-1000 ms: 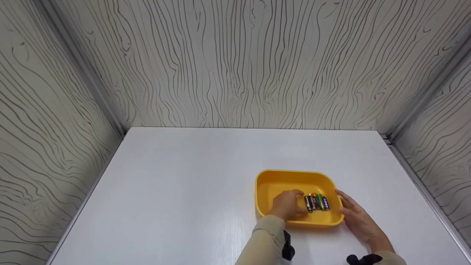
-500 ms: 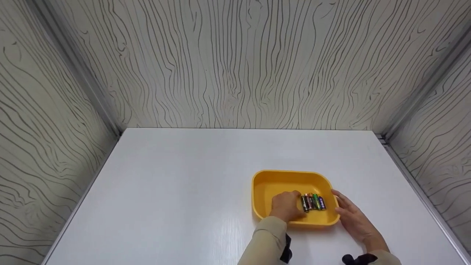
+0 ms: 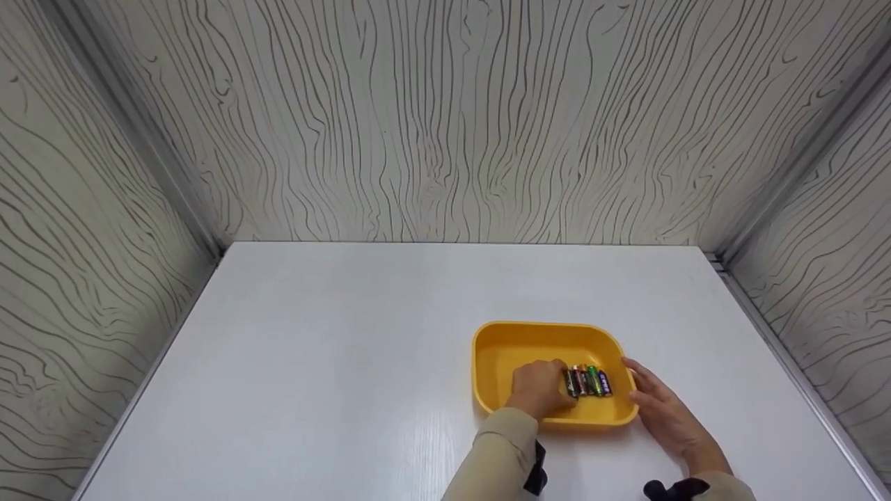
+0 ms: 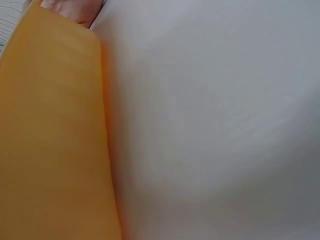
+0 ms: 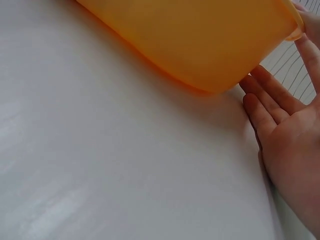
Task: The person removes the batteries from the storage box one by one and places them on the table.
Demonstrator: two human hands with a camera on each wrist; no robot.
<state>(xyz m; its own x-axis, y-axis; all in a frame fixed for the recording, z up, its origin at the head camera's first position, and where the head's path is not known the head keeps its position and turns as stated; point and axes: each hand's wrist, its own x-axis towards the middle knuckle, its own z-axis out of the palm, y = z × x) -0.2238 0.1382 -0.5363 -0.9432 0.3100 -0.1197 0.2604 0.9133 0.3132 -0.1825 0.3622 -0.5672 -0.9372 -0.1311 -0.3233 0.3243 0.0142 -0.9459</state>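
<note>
A yellow plastic tray (image 3: 543, 422) stands on the white table, right of the middle in the head view. Several small batteries (image 3: 590, 382) lie side by side inside it, forming a row of dark, red, green and blue casings. My left hand (image 3: 536, 386) reaches into the tray, thumb and forefinger at the two ends of the leftmost battery (image 3: 571, 383). Its palm side is hidden from above. My right hand (image 3: 668, 417) holds the tray's right rim; the right wrist view shows fingers (image 5: 272, 95) extended beside the tray's outer wall (image 5: 210, 45).
White tabletop (image 3: 313, 369) spreads left of the tray and behind it. Panels with a wood-grain pattern (image 3: 431, 125) rise at the back and both sides. Both forearms carry black wrist mounts (image 3: 536, 470) near the front edge of the view.
My left thumb and forefinger have drawn in against the leftmost battery, narrowing the gap there. The right hand stays at the rim. The whole head view has shifted slightly.
</note>
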